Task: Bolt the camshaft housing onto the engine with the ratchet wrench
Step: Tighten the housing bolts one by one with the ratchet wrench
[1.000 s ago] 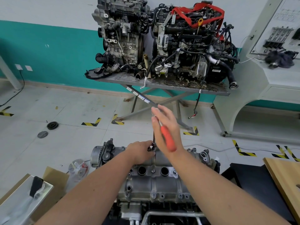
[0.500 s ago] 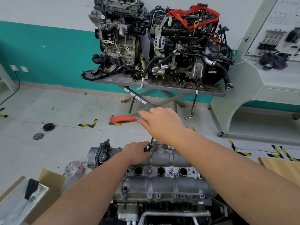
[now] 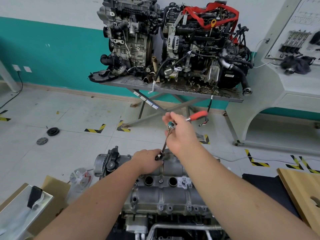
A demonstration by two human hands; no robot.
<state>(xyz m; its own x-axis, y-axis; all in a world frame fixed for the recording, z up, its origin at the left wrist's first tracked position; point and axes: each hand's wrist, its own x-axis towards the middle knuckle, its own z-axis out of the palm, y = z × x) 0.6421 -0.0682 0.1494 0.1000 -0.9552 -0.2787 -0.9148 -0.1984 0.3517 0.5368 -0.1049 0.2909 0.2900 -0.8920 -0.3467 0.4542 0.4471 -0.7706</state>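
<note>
The grey camshaft housing [image 3: 166, 193] lies on the engine below me, with round plug holes and several bolts along its near edge. A ratchet wrench with a red handle [image 3: 198, 116] stands on a long extension bar [image 3: 165, 141] that runs down to a bolt at the housing's far edge. My right hand [image 3: 181, 134] grips the ratchet at its head, handle pointing right. My left hand [image 3: 149, 161] pinches the socket at the bar's foot, steadying it on the bolt, which my fingers hide.
Two other engines stand on a grey scissor-leg table [image 3: 173, 88] ahead. A white training bench [image 3: 285, 94] is at right, a wooden board [image 3: 301, 187] at lower right, a cardboard box with a metal tray [image 3: 22, 208] at lower left. Pulley discs [image 3: 52, 131] lie on the tiled floor.
My right hand has swung the ratchet handle round the extension bar: it pointed down toward me, then left, and now points right. My left hand stays at the socket.
</note>
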